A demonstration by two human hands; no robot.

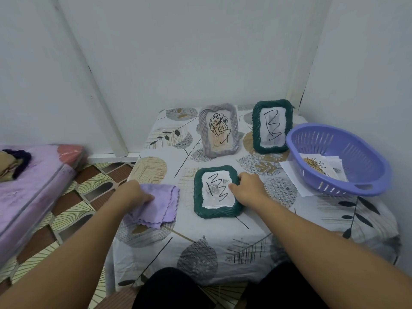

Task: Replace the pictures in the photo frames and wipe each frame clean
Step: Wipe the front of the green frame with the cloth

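Note:
A dark green woven photo frame (217,214) lies flat in the middle of the table, a scribbled picture behind its glass. My right hand (247,186) grips its right edge, thumb on the glass. My left hand (136,194) rests on a folded lilac cloth (160,206) to the left of that frame, fingers closed on it. At the back, a grey ribbed frame (205,134) and a second green frame (256,130) stand upright, each showing a scribbled picture.
A purple plastic colander basket (356,139) at the right holds loose pictures (318,167) and rests on a white sheet (294,175). The small table (223,241) has a leaf-print cover and stands in a wall corner. A purple mattress (33,186) lies on the floor at left.

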